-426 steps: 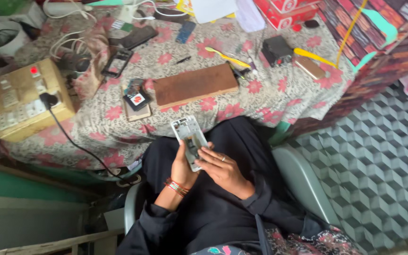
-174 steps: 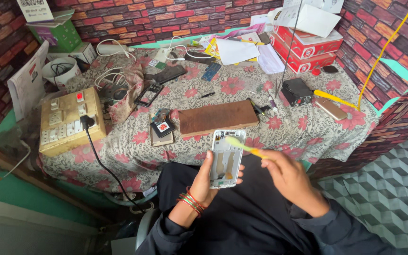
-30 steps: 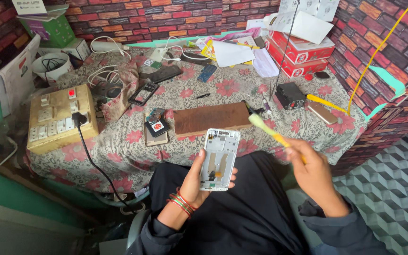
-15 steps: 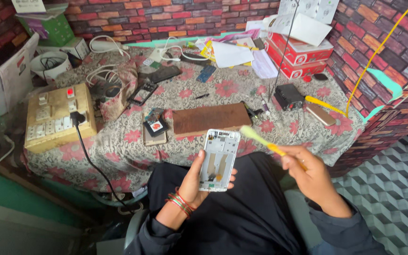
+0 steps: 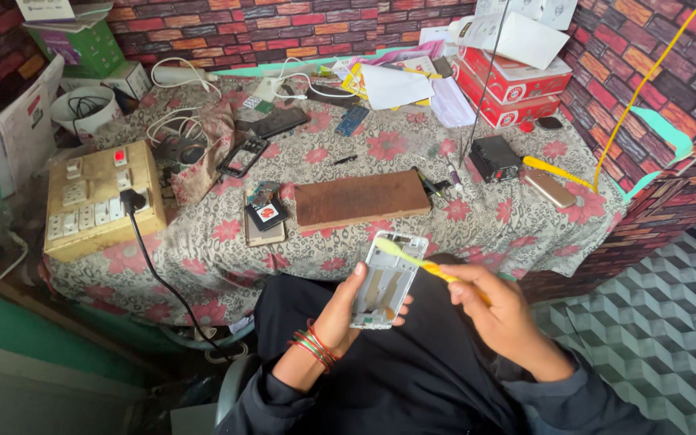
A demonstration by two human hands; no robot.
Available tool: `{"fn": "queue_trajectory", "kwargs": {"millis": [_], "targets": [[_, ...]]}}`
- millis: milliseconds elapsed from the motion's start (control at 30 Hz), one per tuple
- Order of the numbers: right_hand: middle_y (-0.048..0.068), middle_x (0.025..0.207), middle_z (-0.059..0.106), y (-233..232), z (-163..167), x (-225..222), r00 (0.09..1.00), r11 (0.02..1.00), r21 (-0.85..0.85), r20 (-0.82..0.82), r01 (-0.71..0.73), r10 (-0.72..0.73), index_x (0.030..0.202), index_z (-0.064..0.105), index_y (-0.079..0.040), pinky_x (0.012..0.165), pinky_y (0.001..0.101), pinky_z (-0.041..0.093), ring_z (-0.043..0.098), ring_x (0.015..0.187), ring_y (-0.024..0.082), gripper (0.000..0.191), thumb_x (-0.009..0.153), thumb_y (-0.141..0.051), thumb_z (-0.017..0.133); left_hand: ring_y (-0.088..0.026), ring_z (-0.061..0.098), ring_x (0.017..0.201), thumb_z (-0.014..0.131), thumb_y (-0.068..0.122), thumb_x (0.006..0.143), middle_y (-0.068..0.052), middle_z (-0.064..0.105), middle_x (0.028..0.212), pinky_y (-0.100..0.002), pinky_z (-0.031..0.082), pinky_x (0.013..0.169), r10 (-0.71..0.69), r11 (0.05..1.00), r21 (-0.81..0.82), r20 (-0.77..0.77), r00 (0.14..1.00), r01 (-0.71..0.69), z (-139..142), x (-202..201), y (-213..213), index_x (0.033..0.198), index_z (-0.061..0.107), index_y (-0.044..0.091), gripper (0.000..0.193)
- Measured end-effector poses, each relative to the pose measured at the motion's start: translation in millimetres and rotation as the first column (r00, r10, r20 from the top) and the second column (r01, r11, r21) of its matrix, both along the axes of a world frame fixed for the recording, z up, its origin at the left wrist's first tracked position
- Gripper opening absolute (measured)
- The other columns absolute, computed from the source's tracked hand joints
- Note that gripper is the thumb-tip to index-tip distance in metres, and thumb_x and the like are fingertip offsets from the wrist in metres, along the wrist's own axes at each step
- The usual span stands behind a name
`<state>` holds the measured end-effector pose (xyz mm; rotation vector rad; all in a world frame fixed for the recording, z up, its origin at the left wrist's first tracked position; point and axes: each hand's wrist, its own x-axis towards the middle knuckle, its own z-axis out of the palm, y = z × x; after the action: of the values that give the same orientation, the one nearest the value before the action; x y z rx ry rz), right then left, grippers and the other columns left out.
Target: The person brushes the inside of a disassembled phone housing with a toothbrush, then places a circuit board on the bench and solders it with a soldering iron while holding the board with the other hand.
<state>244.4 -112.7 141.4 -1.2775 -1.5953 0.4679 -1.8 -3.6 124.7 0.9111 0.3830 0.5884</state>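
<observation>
My left hand holds a white phone frame upright over my lap, its open inner side facing me. Red and green bangles circle that wrist. My right hand grips a yellow toothbrush by its handle. The brush head rests on the top left corner of the phone frame. Both hands are just in front of the table's near edge, above my black clothing.
The floral-clothed table carries a brown wooden board, a wooden switchboard with a black cable, a small black box, phones and parts, red boxes, cables and papers. Brick-patterned walls surround it; a patterned floor lies on the right.
My right hand has brought the toothbrush leftward and down, from beside the frame onto its top corner. The left hand still holds the phone frame in the same place.
</observation>
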Motion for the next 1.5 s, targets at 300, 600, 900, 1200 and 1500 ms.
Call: {"fn": "queue_trajectory", "kwargs": {"millis": [300, 600, 900, 1200, 1500], "targets": [[0.0, 0.08, 0.067, -2.9, 8.4, -6.2, 1.0, 0.998, 0.057, 0.004, 0.018, -0.018, 0.127, 0.066, -0.007, 0.057, 0.0201, 0.048, 0.055, 0.062, 0.003, 0.029, 0.1, -0.007, 0.058, -0.027, 0.074, 0.096, 0.036, 0.06, 0.103, -0.021, 0.074, 0.111, -0.041, 0.061, 0.086, 0.008, 1.0, 0.017, -0.016, 1.0, -0.007, -0.6, 1.7, -3.6, 0.135, 0.059, -0.005, 0.076], [0.0, 0.077, 0.068, -4.0, 8.0, -4.3, 0.998, 0.998, 0.016, 0.019, 0.061, -0.062, 0.126, 0.066, -0.006, 0.054, 0.0209, 0.047, 0.053, 0.058, 0.004, 0.028, 0.099, -0.008, 0.059, -0.027, 0.074, 0.097, 0.034, 0.062, 0.102, -0.021, 0.073, 0.112, -0.042, 0.061, 0.088, -0.003, 1.0, 0.004, 0.006, 1.0, 0.002, -0.1, 0.1, -3.4, 0.135, 0.058, -0.005, 0.079], [0.002, 0.084, 0.069, -5.8, 14.3, -14.1, 0.987, 0.99, -0.032, 0.08, -0.135, 0.137, 0.13, 0.064, -0.004, 0.066, 0.0226, 0.054, 0.065, 0.074, 0.007, 0.031, 0.1, -0.007, 0.058, -0.028, 0.073, 0.101, 0.028, 0.069, 0.1, -0.021, 0.072, 0.116, -0.042, 0.06, 0.09, -0.028, 0.999, -0.037, 0.013, 1.0, 0.028, -0.6, -2.5, -2.1, 0.139, 0.056, -0.002, 0.086], [0.002, 0.081, 0.07, -6.3, 21.6, -18.8, 0.995, 0.989, -0.134, 0.072, -0.055, 0.065, 0.127, 0.066, -0.007, 0.065, 0.0233, 0.055, 0.067, 0.072, 0.007, 0.032, 0.096, -0.007, 0.058, -0.028, 0.073, 0.099, 0.03, 0.07, 0.099, -0.022, 0.072, 0.115, -0.042, 0.06, 0.088, -0.024, 0.999, -0.034, -0.004, 1.0, 0.023, -3.0, -2.2, -0.2, 0.139, 0.056, -0.003, 0.087], [0.001, 0.081, 0.068, -3.7, 19.8, -18.8, 0.998, 0.976, -0.21, 0.025, -0.049, 0.055, 0.128, 0.068, -0.01, 0.061, 0.0235, 0.053, 0.062, 0.067, 0.008, 0.034, 0.097, -0.006, 0.055, -0.029, 0.074, 0.097, 0.032, 0.07, 0.098, -0.022, 0.072, 0.113, -0.043, 0.061, 0.087, 0.038, 0.999, -0.003, -0.004, 0.999, -0.038, -2.1, -0.8, -1.6, 0.136, 0.057, -0.003, 0.086]]}}
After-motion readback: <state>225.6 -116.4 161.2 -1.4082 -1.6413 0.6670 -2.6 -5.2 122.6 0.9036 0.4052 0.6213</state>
